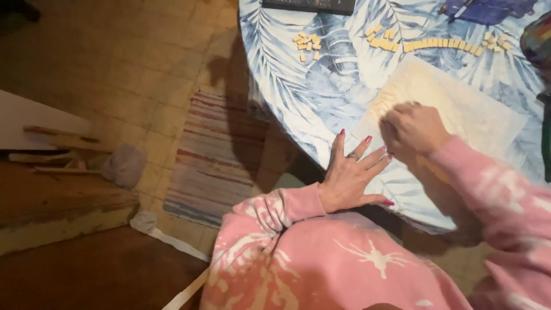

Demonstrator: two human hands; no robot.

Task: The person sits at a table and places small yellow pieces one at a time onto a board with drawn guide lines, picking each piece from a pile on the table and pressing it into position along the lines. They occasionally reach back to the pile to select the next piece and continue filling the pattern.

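Note:
My left hand (353, 172) lies flat with fingers spread on the near edge of the round table (304, 97), pressing the corner of a pale cream sheet (476, 115). My right hand (414, 129) is curled with fingers closed over the sheet's left part; whether it grips anything small is hidden. Several small tan pieces (436, 43) lie in a curved row at the table's far side, and a loose cluster of tan pieces (308, 43) sits further left. Both sleeves are pink and white.
The table has a blue and white leaf-patterned cloth. A dark flat remote-like object (313, 6) lies at the far edge, a blue item (488, 10) at the far right. A striped rug (221, 155) covers the tiled floor on the left, near wooden steps (63, 201).

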